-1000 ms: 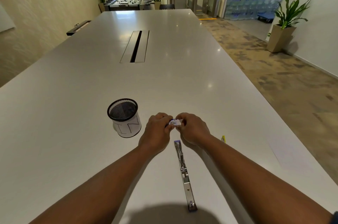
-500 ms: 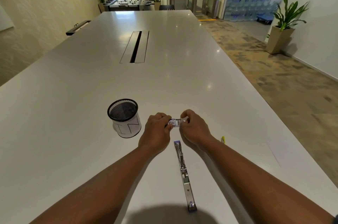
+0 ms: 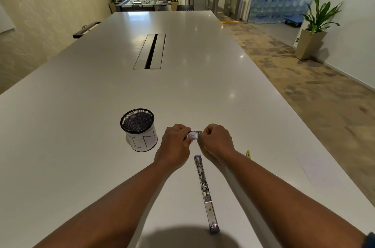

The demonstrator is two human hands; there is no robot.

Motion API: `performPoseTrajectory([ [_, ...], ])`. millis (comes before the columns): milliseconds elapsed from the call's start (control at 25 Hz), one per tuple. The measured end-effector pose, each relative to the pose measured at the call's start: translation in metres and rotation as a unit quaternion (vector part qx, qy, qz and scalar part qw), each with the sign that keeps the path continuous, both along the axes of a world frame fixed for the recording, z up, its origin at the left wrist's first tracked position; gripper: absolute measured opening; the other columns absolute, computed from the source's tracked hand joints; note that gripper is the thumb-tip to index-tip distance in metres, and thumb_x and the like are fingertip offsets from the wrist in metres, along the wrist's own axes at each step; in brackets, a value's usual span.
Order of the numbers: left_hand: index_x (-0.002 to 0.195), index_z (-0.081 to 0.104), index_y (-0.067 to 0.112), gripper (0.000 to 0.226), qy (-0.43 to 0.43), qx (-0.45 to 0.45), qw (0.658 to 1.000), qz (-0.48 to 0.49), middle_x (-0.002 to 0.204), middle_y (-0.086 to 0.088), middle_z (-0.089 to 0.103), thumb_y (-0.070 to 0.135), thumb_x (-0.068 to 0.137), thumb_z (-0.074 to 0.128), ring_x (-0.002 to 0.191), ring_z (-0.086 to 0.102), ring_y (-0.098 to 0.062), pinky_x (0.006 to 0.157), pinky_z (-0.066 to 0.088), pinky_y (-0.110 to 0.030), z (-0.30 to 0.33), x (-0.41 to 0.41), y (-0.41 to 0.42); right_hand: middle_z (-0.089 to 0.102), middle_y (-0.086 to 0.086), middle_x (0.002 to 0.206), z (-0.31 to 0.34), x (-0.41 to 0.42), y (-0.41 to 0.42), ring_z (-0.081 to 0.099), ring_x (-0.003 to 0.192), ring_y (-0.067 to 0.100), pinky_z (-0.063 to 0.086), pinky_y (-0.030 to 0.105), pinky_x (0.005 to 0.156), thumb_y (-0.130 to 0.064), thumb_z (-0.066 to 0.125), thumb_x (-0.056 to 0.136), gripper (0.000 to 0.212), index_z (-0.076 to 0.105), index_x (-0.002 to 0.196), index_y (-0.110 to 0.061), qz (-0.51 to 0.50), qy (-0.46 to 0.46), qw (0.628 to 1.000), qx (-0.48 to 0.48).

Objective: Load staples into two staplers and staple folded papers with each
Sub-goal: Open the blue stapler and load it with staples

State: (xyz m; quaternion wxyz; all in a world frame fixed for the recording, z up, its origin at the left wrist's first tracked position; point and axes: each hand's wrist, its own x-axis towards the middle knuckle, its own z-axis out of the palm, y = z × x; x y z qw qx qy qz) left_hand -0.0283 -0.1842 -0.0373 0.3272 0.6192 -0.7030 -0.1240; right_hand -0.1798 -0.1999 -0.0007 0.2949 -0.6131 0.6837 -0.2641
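Observation:
A small staple box [image 3: 192, 135] is held between both hands above the white table [image 3: 81, 126]. My left hand [image 3: 174, 144] pinches the box's left end. My right hand [image 3: 216, 142] grips a thin strip of staples [image 3: 198, 132] sticking out of the box's right side. A metal stapler [image 3: 205, 191] lies flat and swung fully open on the table just below my hands, its purple tip pointing toward them. A white paper sheet [image 3: 304, 156] lies near the table's right edge, hard to make out.
A black mesh pen cup [image 3: 139, 129] with a white paper wrap stands left of my left hand. A small yellow object [image 3: 248, 154] peeks out beside my right wrist. A cable slot [image 3: 151, 51] runs down the table's middle.
My hands have drawn slightly apart. The box, hidden between the fingers a second ago, now shows, with a staple strip pulled out on its right side.

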Motion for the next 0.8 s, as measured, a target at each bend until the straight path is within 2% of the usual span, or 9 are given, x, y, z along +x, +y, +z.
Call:
performPoseTrajectory([
  [240,0.118,0.069,0.018,0.023,0.001,0.005,1.000,0.001,0.117,0.002,0.062,0.023,0.099,0.057,0.103,0.043,-0.014,0.086,0.036,-0.026,0.001,0.000,0.000,0.063,-0.004,0.067,-0.001,-0.001,0.006,0.055,0.063,0.015,0.041,0.029,0.057,-0.022,0.062,0.083,0.016,0.062,0.069,-0.016,-0.028,-0.069,0.997,-0.018],
  [480,0.122,0.068,0.017,0.026,-0.004,0.015,1.000,0.007,0.121,0.001,0.062,0.024,0.099,0.058,0.112,0.048,-0.020,0.090,0.039,-0.028,0.003,0.000,0.001,0.066,-0.007,0.062,-0.001,-0.003,0.021,0.059,0.060,0.010,0.046,0.026,0.059,-0.023,0.067,0.070,0.010,0.064,0.062,-0.017,0.045,-0.036,0.998,-0.015],
  [600,0.118,0.069,0.018,0.023,-0.001,0.014,1.000,0.004,0.119,0.001,0.062,0.023,0.098,0.058,0.109,0.048,-0.020,0.090,0.040,-0.030,0.003,-0.001,0.001,0.065,-0.007,0.072,0.000,-0.005,0.021,0.059,0.070,0.015,0.043,0.030,0.062,-0.020,0.062,0.080,0.003,0.065,0.079,-0.020,-0.002,-0.073,0.997,-0.035],
  [720,0.118,0.069,0.019,0.023,0.010,0.017,1.000,0.003,0.119,0.003,0.062,0.024,0.098,0.058,0.105,0.043,-0.015,0.089,0.038,-0.029,0.001,0.000,-0.001,0.067,-0.001,0.094,-0.003,-0.005,0.016,0.060,0.088,0.020,0.045,0.032,0.074,-0.012,0.052,0.091,0.020,0.065,0.105,-0.015,-0.043,-0.081,0.995,-0.027],
  [800,0.118,0.069,0.020,0.024,0.012,0.019,1.000,0.002,0.119,0.004,0.062,0.024,0.098,0.057,0.105,0.043,-0.014,0.088,0.037,-0.029,0.001,0.000,-0.001,0.072,0.002,0.098,-0.006,-0.004,0.012,0.063,0.092,0.023,0.048,0.033,0.079,-0.013,0.051,0.093,0.022,0.070,0.103,-0.014,-0.045,-0.053,0.997,-0.017],
])
